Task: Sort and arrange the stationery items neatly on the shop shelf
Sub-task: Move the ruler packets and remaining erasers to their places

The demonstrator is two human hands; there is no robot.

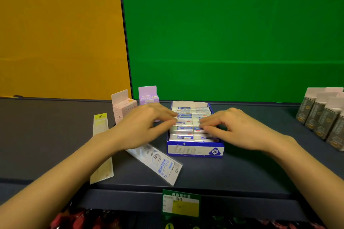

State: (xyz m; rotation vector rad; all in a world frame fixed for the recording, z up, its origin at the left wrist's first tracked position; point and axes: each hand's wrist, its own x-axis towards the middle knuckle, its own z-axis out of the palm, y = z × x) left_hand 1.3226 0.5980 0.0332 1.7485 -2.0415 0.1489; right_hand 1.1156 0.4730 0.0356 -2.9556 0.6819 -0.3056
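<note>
A blue and white display box (195,150) marked 2B stands in the middle of the dark shelf (232,173). It holds two rows of white erasers (183,129) in blue-printed sleeves. My left hand (143,126) reaches in from the left, and its fingertips touch the erasers of the left row. From the right, my right hand (230,128) lays its fingertips on the right row. Neither hand grips an eraser, as far as I can see.
A clear packaged ruler (160,163) lies slanted left of the box, partly under my left wrist. A yellow-topped packet (101,147) lies further left. Pink (123,107) and lilac (148,95) small boxes stand behind. Grey boxes (323,117) line the right. A price tag (181,204) hangs on the shelf's front edge.
</note>
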